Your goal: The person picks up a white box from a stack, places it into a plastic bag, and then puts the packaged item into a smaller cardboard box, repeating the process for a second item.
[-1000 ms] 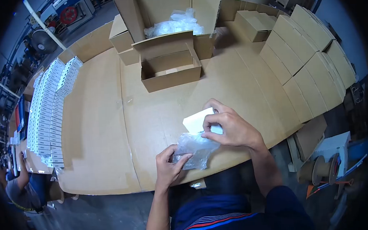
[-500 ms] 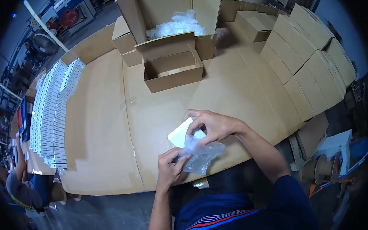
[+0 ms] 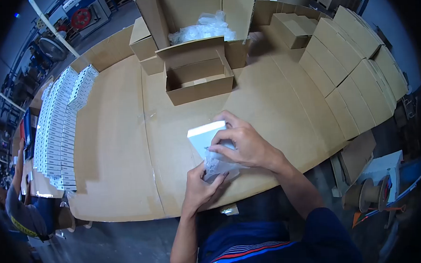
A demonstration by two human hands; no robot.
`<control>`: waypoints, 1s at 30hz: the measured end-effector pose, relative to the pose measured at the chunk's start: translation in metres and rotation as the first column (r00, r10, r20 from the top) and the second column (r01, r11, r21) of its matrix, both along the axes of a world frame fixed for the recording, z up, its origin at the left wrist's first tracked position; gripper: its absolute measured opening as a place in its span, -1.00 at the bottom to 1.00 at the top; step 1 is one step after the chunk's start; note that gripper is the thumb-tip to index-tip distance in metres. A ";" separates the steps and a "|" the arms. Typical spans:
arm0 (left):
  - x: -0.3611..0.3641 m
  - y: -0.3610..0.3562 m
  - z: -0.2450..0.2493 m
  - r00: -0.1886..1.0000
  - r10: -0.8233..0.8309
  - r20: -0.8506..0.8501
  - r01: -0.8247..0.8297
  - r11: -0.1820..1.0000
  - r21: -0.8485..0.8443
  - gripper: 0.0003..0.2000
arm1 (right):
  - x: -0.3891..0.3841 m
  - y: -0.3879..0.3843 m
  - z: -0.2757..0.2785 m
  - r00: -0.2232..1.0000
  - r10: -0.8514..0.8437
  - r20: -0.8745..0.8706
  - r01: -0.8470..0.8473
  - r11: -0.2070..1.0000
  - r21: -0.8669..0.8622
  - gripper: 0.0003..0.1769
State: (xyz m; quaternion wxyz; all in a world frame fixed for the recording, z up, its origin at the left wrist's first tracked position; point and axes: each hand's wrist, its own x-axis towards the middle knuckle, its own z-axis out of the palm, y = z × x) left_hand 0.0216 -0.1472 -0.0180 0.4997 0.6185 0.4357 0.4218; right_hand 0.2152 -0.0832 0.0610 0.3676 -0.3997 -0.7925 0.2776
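Above the near part of the table, my right hand [image 3: 248, 141] grips a small white box [image 3: 206, 136], with its thumb and fingers on the box's right side. A clear plastic bag [image 3: 215, 165] is around or against the lower end of the box. Lower left, my left hand [image 3: 199, 188] pinches the bag between thumb and fingers. The box is tilted, its far edge toward the upper left. Part of the box is hidden behind my right hand. Farther forward stands an open brown carton [image 3: 199, 92], with something small and pale inside.
A large carton [image 3: 193, 7] at the back holds a heap of clear plastic bags [image 3: 203, 30]. Stacked white boxes [image 3: 55, 133] line the left side. Closed brown cartons [image 3: 351, 73] are piled on the right. Another person [image 3: 26, 205] works at far left.
The white box has tilted up, showing more of its face. My right hand has shifted slightly right and the bag is more bunched at the box's lower end.
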 end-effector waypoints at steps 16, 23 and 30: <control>-0.004 -0.002 -0.004 1.000 0.015 0.009 -0.015 0.997 -0.078 -0.77 | 0.019 -0.028 -0.005 0.855 -0.059 -0.516 0.060 0.998 -0.015 -0.77; -0.004 -0.003 -0.008 0.993 0.001 0.122 0.015 0.992 -0.128 -0.75 | 0.031 -0.021 -0.010 0.874 0.052 -0.484 -0.022 0.998 0.066 -0.81; -0.003 -0.002 -0.002 1.000 -0.009 0.023 0.011 0.996 -0.086 -0.74 | 0.026 -0.018 -0.011 0.903 -0.013 -0.430 0.061 0.993 0.097 -0.84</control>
